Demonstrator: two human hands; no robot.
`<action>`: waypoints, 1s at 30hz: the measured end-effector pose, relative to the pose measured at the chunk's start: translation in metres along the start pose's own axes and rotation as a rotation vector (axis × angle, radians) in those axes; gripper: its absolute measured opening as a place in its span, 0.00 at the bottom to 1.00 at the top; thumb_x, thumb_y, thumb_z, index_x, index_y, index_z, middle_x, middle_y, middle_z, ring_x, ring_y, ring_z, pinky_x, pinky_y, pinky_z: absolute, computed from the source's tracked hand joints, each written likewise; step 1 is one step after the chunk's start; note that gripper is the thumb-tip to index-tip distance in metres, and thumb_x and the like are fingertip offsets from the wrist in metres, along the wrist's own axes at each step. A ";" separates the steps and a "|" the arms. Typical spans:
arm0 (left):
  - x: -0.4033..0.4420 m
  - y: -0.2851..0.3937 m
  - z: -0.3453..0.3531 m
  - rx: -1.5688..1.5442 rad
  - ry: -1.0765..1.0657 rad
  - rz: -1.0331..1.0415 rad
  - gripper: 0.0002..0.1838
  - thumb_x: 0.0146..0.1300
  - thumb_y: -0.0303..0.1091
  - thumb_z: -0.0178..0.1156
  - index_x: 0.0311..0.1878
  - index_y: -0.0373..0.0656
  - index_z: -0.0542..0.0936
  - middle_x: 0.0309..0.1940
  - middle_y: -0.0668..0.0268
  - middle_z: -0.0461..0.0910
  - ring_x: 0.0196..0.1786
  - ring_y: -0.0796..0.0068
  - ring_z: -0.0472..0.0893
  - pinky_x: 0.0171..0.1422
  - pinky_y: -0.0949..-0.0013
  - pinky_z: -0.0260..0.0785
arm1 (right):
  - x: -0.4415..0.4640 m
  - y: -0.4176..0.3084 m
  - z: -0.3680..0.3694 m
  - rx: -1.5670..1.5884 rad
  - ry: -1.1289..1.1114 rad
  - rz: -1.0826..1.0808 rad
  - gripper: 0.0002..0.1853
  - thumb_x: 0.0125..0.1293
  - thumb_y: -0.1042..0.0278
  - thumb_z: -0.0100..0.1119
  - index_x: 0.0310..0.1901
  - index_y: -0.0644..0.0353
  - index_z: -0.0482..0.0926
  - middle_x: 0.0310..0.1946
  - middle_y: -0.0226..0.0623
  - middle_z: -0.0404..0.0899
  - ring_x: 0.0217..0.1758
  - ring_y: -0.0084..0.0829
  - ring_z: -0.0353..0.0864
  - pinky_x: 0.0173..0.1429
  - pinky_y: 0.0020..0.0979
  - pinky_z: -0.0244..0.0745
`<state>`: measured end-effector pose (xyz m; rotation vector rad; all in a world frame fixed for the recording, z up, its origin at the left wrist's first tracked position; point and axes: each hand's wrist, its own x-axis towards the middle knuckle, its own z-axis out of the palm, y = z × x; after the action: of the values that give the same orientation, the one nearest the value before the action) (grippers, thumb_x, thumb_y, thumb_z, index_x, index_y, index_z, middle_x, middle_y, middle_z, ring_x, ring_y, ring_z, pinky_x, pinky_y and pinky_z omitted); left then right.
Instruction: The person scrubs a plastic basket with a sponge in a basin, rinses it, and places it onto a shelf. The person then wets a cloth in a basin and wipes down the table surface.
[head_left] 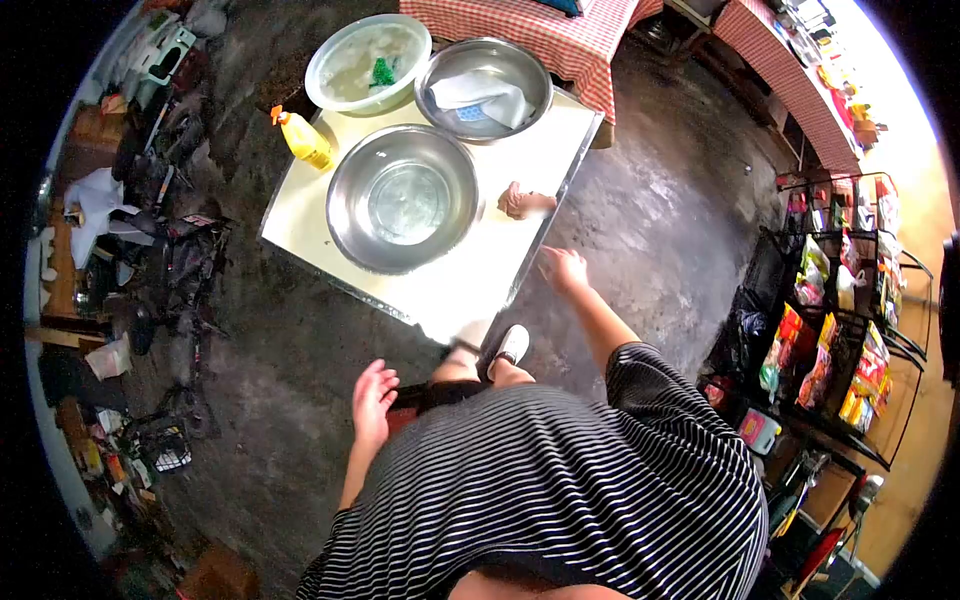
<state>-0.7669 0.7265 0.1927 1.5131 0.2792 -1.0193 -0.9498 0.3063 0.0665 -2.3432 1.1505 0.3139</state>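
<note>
My left hand [374,395] hangs beside my body, fingers loosely apart, holding nothing. My right hand [565,268] is just off the right edge of the white table [385,300], open with nothing in it. Nearest to it on the tabletop lies a crumpled brown thing [520,202], perhaps a cloth. A large steel basin [343,225] with clear liquid at its bottom stands left of that. Behind it are a second steel basin [545,85] holding white cloth [485,98] and a pale plastic tub [318,92] with cloudy water and a green scrubber [382,72].
A yellow bottle [308,142] with an orange top stands at the table's left edge. Red-checked tables [505,32] are behind. A black wire rack [850,320] of packets lines the right side. Clutter [150,250] covers the floor on the left.
</note>
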 end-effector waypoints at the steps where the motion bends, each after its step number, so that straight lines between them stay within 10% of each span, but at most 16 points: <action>1: 0.015 -0.003 0.018 0.175 0.002 -0.015 0.21 0.72 0.42 0.54 0.63 0.44 0.74 0.49 0.64 0.81 0.47 0.76 0.79 0.51 0.70 0.72 | 0.029 -0.013 0.006 -0.037 0.007 -0.019 0.27 0.61 0.58 0.61 0.64 0.42 0.72 0.59 0.38 0.77 0.66 0.44 0.69 0.69 0.48 0.59; 6: 0.175 -0.102 0.096 0.976 -0.303 0.504 0.27 0.63 0.43 0.62 0.61 0.37 0.75 0.58 0.52 0.77 0.61 0.54 0.76 0.66 0.60 0.67 | 0.144 -0.046 0.051 -0.091 0.126 -0.142 0.39 0.59 0.65 0.64 0.72 0.39 0.58 0.75 0.37 0.52 0.78 0.41 0.49 0.74 0.51 0.49; 11: 0.306 -0.111 0.221 1.294 -0.202 0.791 0.33 0.62 0.39 0.58 0.71 0.42 0.64 0.72 0.53 0.60 0.74 0.53 0.59 0.75 0.55 0.54 | 0.201 -0.022 0.073 0.063 0.277 0.016 0.20 0.61 0.75 0.56 0.54 0.46 0.73 0.53 0.45 0.74 0.61 0.53 0.70 0.62 0.55 0.63; 17: 0.327 -0.125 0.239 1.503 -0.124 0.744 0.39 0.63 0.43 0.49 0.77 0.47 0.52 0.77 0.61 0.50 0.77 0.58 0.53 0.74 0.52 0.50 | 0.190 0.034 0.022 1.399 0.412 -0.047 0.14 0.75 0.68 0.48 0.58 0.61 0.69 0.51 0.34 0.76 0.52 0.23 0.76 0.55 0.26 0.74; 21: 0.327 -0.126 0.238 1.509 -0.147 0.656 0.41 0.61 0.43 0.51 0.77 0.47 0.52 0.78 0.63 0.48 0.79 0.60 0.50 0.74 0.52 0.51 | 0.183 0.079 0.089 0.975 0.279 0.078 0.16 0.74 0.73 0.46 0.62 0.64 0.68 0.53 0.36 0.77 0.59 0.28 0.74 0.64 0.31 0.68; 25: 0.330 -0.125 0.240 1.527 -0.151 0.661 0.41 0.61 0.43 0.52 0.77 0.47 0.52 0.78 0.63 0.49 0.79 0.59 0.50 0.75 0.54 0.51 | 0.173 0.039 0.078 1.389 0.355 0.184 0.16 0.72 0.70 0.49 0.59 0.63 0.70 0.58 0.40 0.73 0.61 0.36 0.72 0.66 0.36 0.67; 27: 0.331 -0.125 0.239 1.526 -0.159 0.672 0.40 0.61 0.43 0.52 0.77 0.46 0.53 0.78 0.63 0.49 0.79 0.59 0.50 0.75 0.54 0.53 | 0.179 0.017 0.079 0.444 0.534 -0.012 0.21 0.63 0.68 0.58 0.58 0.60 0.70 0.59 0.48 0.71 0.61 0.49 0.71 0.67 0.43 0.65; 30: 0.330 -0.124 0.238 1.541 -0.172 0.680 0.40 0.60 0.40 0.52 0.76 0.44 0.53 0.77 0.58 0.49 0.78 0.57 0.51 0.76 0.53 0.53 | 0.195 -0.003 0.077 0.607 0.298 0.094 0.18 0.62 0.72 0.58 0.54 0.61 0.71 0.49 0.52 0.75 0.52 0.51 0.77 0.55 0.42 0.73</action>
<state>-0.7622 0.4203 -0.1017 2.5112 -1.3715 -0.7170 -0.8261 0.2184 -0.0780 -1.8334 1.2735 -0.3278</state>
